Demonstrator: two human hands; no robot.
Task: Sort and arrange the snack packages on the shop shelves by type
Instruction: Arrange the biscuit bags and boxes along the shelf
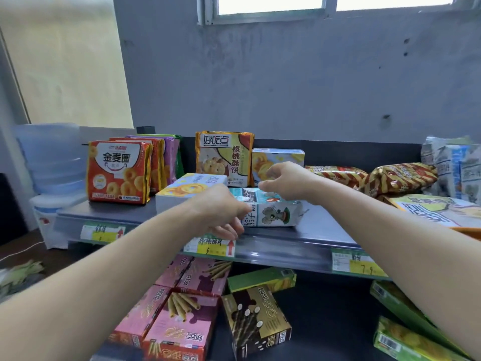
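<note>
at the centre of the frame both hands are reaching over the top shelf (312, 230) toward a teal-and-white koala snack pack (273, 212) lying flat there. the left hand (218, 209) is hovering at its left end, fingers loosely curled and gripping nothing. the right hand (283, 178) is hanging above it, fingers bent and parted, also empty.

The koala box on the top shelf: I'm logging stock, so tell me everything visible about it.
The koala box is a white and teal carton, apparently cardboard, printed with a cartoon koala and large dark characters. It lies on its side near the front edge of the grey top shelf, in front of an upright yellow biscuit pack. The left hand covers its left end; the right hand hovers at its top edge.
</note>
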